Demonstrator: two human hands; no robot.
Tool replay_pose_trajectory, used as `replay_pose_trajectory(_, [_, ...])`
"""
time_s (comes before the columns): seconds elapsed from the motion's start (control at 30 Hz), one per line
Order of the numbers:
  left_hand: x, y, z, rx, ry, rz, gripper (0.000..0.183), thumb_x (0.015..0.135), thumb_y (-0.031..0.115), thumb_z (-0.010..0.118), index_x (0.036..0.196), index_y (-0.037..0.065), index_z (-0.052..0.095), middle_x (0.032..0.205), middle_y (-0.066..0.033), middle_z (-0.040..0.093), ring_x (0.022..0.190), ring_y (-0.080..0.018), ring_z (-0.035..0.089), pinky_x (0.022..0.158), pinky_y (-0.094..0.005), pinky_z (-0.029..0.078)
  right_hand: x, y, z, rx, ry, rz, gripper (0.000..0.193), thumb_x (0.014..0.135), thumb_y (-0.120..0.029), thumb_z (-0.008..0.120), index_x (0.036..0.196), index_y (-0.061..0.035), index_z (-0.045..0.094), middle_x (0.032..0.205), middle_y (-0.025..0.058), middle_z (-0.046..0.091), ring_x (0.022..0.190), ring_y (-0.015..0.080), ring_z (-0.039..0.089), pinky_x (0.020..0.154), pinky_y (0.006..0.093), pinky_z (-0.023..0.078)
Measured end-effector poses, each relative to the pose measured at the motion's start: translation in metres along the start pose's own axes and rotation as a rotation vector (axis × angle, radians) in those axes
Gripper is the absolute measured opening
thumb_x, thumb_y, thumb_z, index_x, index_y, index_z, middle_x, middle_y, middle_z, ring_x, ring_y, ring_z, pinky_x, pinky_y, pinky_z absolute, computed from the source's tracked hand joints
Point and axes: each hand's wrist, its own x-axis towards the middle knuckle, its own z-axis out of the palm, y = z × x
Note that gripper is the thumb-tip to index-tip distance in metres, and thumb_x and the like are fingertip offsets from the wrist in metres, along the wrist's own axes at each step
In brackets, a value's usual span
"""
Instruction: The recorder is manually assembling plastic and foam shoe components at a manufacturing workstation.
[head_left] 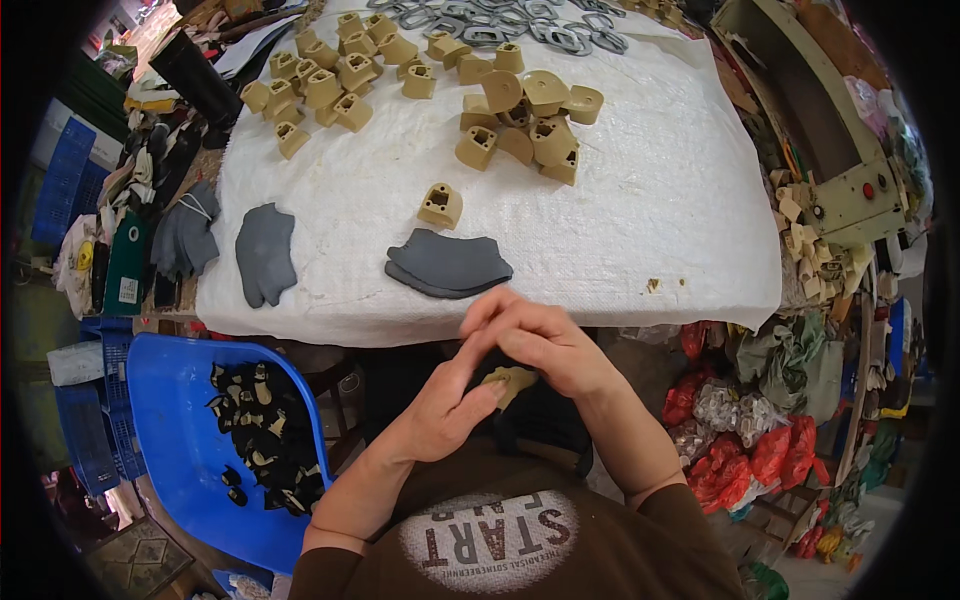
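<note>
Close to my body, just below the table's front edge, my left hand (447, 408) is closed around a tan shoe heel (514, 384), its thumb pressed on it. Dark material shows beside the heel; whether it is attached, I cannot tell. My right hand (553, 350) comes across from the other side, its bent fingers meeting my left fingers above the heel; what they pinch is hidden. Beyond my hands, a small stack of dark grey cut pieces (450, 264) lies on the white sheet. One loose tan heel (440, 205) stands right behind it.
Many tan heels (340, 75) are heaped on the white-covered table (660, 230). Another grey piece (266, 255) lies at left. Metal-grey rings (570, 38) cover the far end. A blue tub (165, 440) of black-covered pieces stands lower left; red bags (720, 475) lie lower right.
</note>
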Motion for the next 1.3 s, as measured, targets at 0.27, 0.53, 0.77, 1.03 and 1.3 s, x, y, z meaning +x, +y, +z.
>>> replay_pose_trajectory(0.27, [-0.003, -0.008, 0.009, -0.116, 0.075, -0.115, 0.042, 0.091, 0.015, 0.043, 0.129, -0.004, 0.036, 0.111, -0.0126, 0.053, 0.101, -0.0166, 0.051, 0.088, -0.0279, 0.040, -0.005, 0.008, 0.011, -0.212, -0.020, -0.126, 0.011, 0.089, -0.004, 0.048, 0.086, -0.0012, 0.059, 0.109, 0.0090, 0.055, 0.093, 0.0151, 0.052, 0.081, 0.0287, 0.043])
replay_pose_trajectory(0.53, [0.002, -0.018, 0.014, -0.390, 0.244, -0.073, 0.042, 0.095, 0.031, 0.042, 0.126, 0.005, 0.035, 0.092, -0.0002, 0.049, 0.076, -0.0067, 0.045, 0.066, -0.0212, 0.038, -0.024, 0.035, 0.036, 0.108, 0.225, 0.042, 0.058, 0.096, -0.047, 0.027, 0.125, -0.0015, 0.046, 0.125, 0.0096, 0.045, 0.109, 0.0200, 0.047, 0.094, 0.0308, 0.036])
replay_pose_trajectory(0.77, [0.004, -0.029, 0.023, -0.245, 0.447, 0.046, 0.035, 0.094, 0.028, 0.038, 0.121, 0.006, 0.038, 0.095, -0.0010, 0.049, 0.080, -0.0065, 0.047, 0.069, -0.0214, 0.041, -0.011, 0.028, 0.040, -0.287, 0.204, -0.202, 0.036, 0.095, -0.024, 0.038, 0.122, -0.0014, 0.048, 0.115, 0.0128, 0.052, 0.107, 0.0245, 0.049, 0.093, 0.0334, 0.038])
replay_pose_trajectory(1.03, [-0.016, -0.027, 0.008, -0.425, 0.434, -0.086, 0.037, 0.095, 0.030, 0.035, 0.125, 0.009, 0.035, 0.098, -0.0048, 0.052, 0.081, -0.0123, 0.052, 0.069, -0.0263, 0.044, -0.001, 0.026, 0.039, -0.438, 0.144, -0.219, 0.034, 0.091, -0.015, 0.046, 0.122, -0.0024, 0.047, 0.109, 0.0162, 0.053, 0.098, 0.0273, 0.053, 0.082, 0.0330, 0.045])
replay_pose_trajectory(1.3, [-0.063, -0.038, -0.046, 0.040, 0.850, -0.032, 0.033, 0.093, 0.023, 0.034, 0.119, 0.004, 0.044, 0.095, -0.0068, 0.053, 0.080, -0.0120, 0.051, 0.070, -0.0248, 0.042, 0.040, 0.024, 0.008, -1.124, 0.299, -0.295, 0.023, 0.074, -0.013, 0.068, 0.096, -0.0080, 0.061, 0.102, 0.0073, 0.055, 0.096, 0.0251, 0.049, 0.083, 0.0380, 0.034])
